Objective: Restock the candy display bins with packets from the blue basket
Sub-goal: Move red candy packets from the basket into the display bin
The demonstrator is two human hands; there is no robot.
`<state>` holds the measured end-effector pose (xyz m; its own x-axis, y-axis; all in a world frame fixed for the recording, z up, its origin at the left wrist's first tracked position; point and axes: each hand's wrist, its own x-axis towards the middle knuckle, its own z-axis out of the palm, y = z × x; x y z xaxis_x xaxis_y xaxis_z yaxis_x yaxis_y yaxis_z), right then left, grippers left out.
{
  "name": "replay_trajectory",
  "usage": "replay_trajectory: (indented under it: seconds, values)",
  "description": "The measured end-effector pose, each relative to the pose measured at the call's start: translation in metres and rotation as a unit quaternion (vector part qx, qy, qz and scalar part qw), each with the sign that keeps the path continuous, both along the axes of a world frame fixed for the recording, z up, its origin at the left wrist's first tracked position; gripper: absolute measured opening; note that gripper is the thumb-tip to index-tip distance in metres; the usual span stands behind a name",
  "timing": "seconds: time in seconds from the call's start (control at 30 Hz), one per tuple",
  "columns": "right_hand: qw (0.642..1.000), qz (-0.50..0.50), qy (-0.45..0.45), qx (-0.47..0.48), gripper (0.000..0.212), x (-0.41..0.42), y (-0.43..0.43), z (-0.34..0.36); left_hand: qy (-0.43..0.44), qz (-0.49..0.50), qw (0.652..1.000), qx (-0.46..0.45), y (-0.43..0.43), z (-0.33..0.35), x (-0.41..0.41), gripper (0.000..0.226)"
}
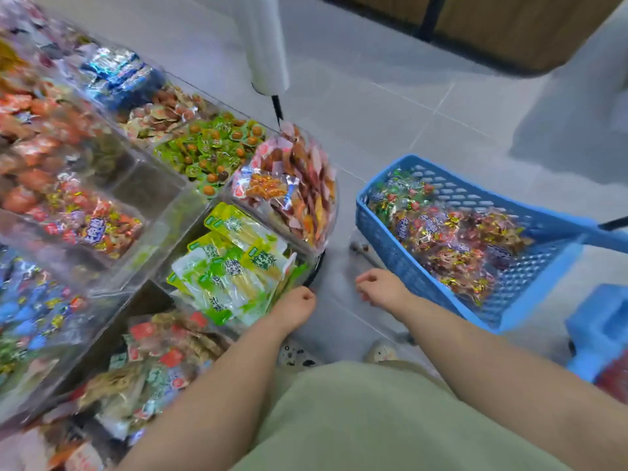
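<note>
The blue basket stands on the floor at the right, holding several mixed candy packets. Clear display bins fill the left side, with green packets, orange packets and a bin of red-and-gold candies. My left hand hangs beside the green-packet bin, fingers loosely curled and holding nothing. Just left of the basket's near corner my right hand hovers, fingers also loosely curled and empty.
Grey tiled floor lies between the bins and the basket. A white pole rises behind the bins. A blue stool stands at the right edge. My feet are on the floor below my hands.
</note>
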<state>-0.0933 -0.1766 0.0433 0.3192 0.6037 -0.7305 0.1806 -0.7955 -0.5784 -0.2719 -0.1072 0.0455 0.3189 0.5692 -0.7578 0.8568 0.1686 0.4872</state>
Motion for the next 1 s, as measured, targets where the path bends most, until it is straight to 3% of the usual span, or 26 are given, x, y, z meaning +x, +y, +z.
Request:
replay_trajectory:
  seconds: [0.23, 0.43, 0.57, 0.77, 1.0]
  values:
    - [0.997, -0.067, 0.009, -0.022, 0.023, 0.1, -0.063, 0.001, 0.04, -0.115, 0.992, 0.026, -0.022, -0.004, 0.114, 0.025]
    - [0.979, -0.204, -0.005, 0.0, 0.017, 0.176, -0.077, 0.01, -0.012, -0.186, 0.982, 0.013, -0.01, 0.006, 0.222, 0.02]
    - [0.96, -0.279, -0.014, -0.013, 0.026, 0.209, -0.075, 0.007, -0.035, -0.244, 0.969, 0.004, 0.013, 0.007, 0.282, 0.015]
    - [0.935, -0.349, -0.011, -0.067, 0.02, 0.233, -0.061, -0.011, -0.013, -0.33, 0.943, -0.027, 0.054, -0.004, 0.339, 0.017]
    - [0.887, -0.435, 0.012, -0.155, 0.028, 0.235, -0.047, -0.051, 0.023, -0.324, 0.941, -0.092, 0.085, -0.027, 0.364, 0.018]
